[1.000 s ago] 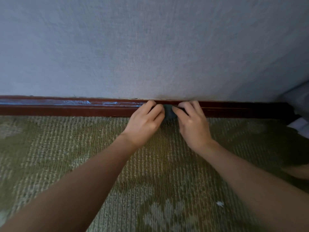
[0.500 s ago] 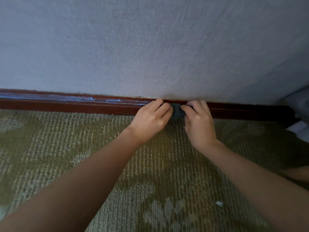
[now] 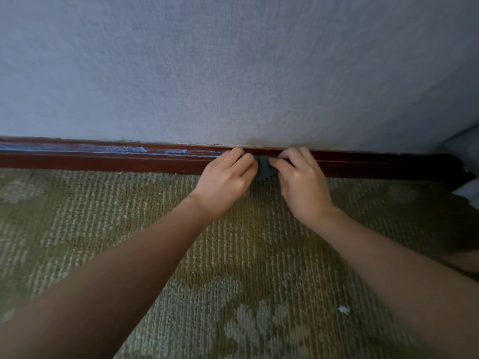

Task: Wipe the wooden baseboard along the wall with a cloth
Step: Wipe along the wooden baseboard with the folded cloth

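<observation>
Cloth (image 3: 264,169), small and dark, sits against the wooden baseboard (image 3: 103,158) where it meets the carpet (image 3: 233,255). Only a sliver shows. The left hand (image 3: 225,180) and right hand (image 3: 302,183) pinch it from either side, and their curled fingers hide the rest. The baseboard's right end fades into shadow, and the pale object (image 3: 469,190) beyond it is cut off and cannot be made out.
</observation>
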`<state>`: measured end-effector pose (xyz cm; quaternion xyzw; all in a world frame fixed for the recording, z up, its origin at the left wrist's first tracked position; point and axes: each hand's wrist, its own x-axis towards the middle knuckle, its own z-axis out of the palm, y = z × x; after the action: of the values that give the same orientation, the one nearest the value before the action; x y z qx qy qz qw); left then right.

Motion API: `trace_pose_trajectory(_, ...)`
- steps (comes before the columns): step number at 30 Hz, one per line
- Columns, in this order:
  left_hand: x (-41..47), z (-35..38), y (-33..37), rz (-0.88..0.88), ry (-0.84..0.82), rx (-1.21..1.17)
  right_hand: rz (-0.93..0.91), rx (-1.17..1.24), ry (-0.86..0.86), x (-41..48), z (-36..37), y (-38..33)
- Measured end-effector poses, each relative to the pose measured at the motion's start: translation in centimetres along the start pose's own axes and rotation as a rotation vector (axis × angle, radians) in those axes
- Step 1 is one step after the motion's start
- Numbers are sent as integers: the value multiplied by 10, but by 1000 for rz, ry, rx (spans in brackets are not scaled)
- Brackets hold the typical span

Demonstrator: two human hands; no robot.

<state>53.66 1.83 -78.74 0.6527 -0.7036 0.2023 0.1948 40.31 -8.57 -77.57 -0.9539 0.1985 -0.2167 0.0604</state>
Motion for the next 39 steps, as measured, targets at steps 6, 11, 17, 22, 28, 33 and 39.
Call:
trace_pose_trajectory(6, 17, 10, 18, -33, 8, -11, -25, -21, -38, -8, -12, 29)
trace_pose_trajectory(11, 19, 14, 21, 3, 3, 11, 26, -20, 19, -12, -9, 29)
trace_pose_trajectory(17, 9, 4, 3, 114, -14, 71, 22, -11, 28, -7, -3, 11)
trace_pose_trajectory(22, 1, 1, 0, 43, -27, 57, 19, 24, 3, -2, 1, 4)
trace_pose_trajectory(28, 15, 10, 18, -21, -4, 10, -7, 5, -49, -8, -13, 26)
trace_pose_trajectory(33, 14, 12, 16, -49, 12, -55, 96, 38, -16, -5, -16, 19)
trace_pose_trajectory(39, -2, 4, 6, -122, 24, -55, 96, 55, 29, 2, -3, -6)
